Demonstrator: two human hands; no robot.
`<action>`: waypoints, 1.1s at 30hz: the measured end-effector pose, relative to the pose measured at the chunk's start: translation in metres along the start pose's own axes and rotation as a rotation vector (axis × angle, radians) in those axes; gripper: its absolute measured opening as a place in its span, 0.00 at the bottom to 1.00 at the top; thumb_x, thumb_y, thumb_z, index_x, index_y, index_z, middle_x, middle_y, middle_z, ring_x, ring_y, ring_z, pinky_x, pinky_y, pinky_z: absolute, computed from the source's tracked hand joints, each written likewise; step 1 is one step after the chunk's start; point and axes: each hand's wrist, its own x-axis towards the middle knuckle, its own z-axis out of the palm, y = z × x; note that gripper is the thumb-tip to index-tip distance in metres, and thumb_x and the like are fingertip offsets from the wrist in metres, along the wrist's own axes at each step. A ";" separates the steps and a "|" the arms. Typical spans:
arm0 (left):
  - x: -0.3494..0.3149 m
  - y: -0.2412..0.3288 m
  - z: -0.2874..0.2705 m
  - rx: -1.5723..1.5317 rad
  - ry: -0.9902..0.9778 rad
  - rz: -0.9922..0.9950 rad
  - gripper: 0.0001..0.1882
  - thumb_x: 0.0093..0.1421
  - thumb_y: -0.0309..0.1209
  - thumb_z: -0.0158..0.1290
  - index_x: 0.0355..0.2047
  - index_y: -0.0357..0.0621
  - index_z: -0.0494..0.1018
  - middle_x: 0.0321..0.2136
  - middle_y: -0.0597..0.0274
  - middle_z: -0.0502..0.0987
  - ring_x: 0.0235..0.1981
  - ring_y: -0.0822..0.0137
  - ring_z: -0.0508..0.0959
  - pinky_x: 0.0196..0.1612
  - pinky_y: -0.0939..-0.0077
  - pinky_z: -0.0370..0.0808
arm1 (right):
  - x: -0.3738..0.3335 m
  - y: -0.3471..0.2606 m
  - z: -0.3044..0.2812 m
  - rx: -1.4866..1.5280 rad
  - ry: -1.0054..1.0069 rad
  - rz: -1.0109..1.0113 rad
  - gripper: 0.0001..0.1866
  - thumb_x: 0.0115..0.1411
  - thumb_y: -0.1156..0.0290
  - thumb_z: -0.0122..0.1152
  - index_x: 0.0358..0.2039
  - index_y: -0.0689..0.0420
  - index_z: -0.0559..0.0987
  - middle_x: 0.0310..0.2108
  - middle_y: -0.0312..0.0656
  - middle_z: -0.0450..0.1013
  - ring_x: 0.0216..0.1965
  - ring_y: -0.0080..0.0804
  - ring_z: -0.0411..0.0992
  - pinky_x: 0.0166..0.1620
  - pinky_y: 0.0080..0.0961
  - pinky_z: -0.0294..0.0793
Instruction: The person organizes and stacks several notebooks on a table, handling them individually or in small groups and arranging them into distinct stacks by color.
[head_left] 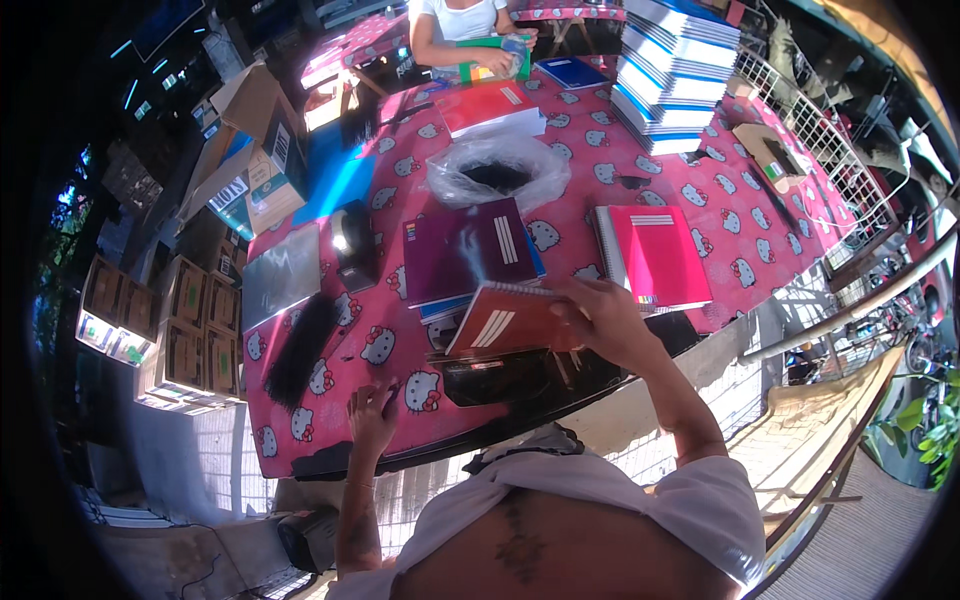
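My right hand (pixel 602 322) grips the right end of a red-brown spiral notebook (pixel 500 322), which is tilted up over a shiny black device (pixel 495 380) at the table's near edge. Behind it lies a stack topped by a purple notebook (pixel 465 250), with blue covers showing beneath. My left hand (pixel 371 415) is at the near edge of the table with its fingers curled around something small and dark that I cannot make out. Close to it lies a bundle of thin black strands (pixel 302 350). To the right is a pink spiral notebook (pixel 665 255).
A pink patterned cloth (pixel 580 235) covers the table. On it are a clear plastic bag (pixel 540 175), a red-covered stack (pixel 485 105), a tall notebook stack (pixel 665 85) and a black tape dispenser-like object (pixel 355 245). Cardboard boxes (pixel 200 330) stand left. Another person (pixel 465 25) handles a green item opposite.
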 end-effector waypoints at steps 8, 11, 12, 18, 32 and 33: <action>0.153 0.053 -0.013 -0.426 0.086 0.109 0.20 0.60 0.33 0.60 0.51 0.40 0.75 0.49 0.47 0.76 0.48 0.46 0.78 0.51 0.57 0.76 | 0.059 0.076 -0.162 -0.472 0.151 -0.250 0.13 0.44 0.76 0.56 0.33 0.62 0.79 0.25 0.48 0.75 0.32 0.46 0.72 0.42 0.35 0.66; 0.207 0.073 0.009 -0.341 -0.062 0.371 0.24 0.58 0.36 0.62 0.54 0.40 0.75 0.52 0.47 0.76 0.52 0.48 0.77 0.55 0.60 0.76 | 0.074 0.130 -0.115 -0.548 -0.312 -0.130 0.19 0.46 0.74 0.60 0.42 0.55 0.82 0.37 0.45 0.78 0.41 0.46 0.75 0.53 0.47 0.65; 0.211 0.072 0.020 -0.338 -0.071 0.370 0.24 0.58 0.36 0.62 0.54 0.40 0.75 0.52 0.47 0.76 0.52 0.48 0.77 0.55 0.60 0.76 | 0.066 0.155 -0.083 -0.594 -0.164 -0.252 0.21 0.47 0.71 0.61 0.45 0.52 0.81 0.40 0.45 0.77 0.43 0.44 0.75 0.55 0.50 0.63; 0.205 0.053 0.075 0.012 0.098 0.707 0.23 0.60 0.34 0.59 0.56 0.45 0.72 0.55 0.49 0.74 0.55 0.52 0.77 0.58 0.63 0.76 | 0.006 0.176 0.100 0.120 -0.111 0.178 0.27 0.52 0.74 0.60 0.55 0.50 0.75 0.49 0.46 0.71 0.49 0.49 0.72 0.52 0.45 0.73; 0.223 0.081 0.046 0.121 0.171 0.624 0.19 0.58 0.36 0.58 0.48 0.45 0.72 0.37 0.58 0.76 0.33 0.58 0.79 0.33 0.65 0.80 | 0.048 0.090 0.135 0.778 -0.001 0.654 0.21 0.48 0.70 0.71 0.46 0.56 0.84 0.42 0.45 0.73 0.39 0.36 0.74 0.45 0.28 0.75; 0.227 0.080 0.032 0.040 0.143 0.548 0.17 0.59 0.35 0.57 0.47 0.45 0.72 0.34 0.57 0.76 0.31 0.56 0.80 0.32 0.63 0.79 | 0.056 0.072 0.119 0.827 0.010 0.558 0.23 0.49 0.68 0.72 0.48 0.58 0.82 0.43 0.43 0.74 0.40 0.32 0.74 0.46 0.26 0.74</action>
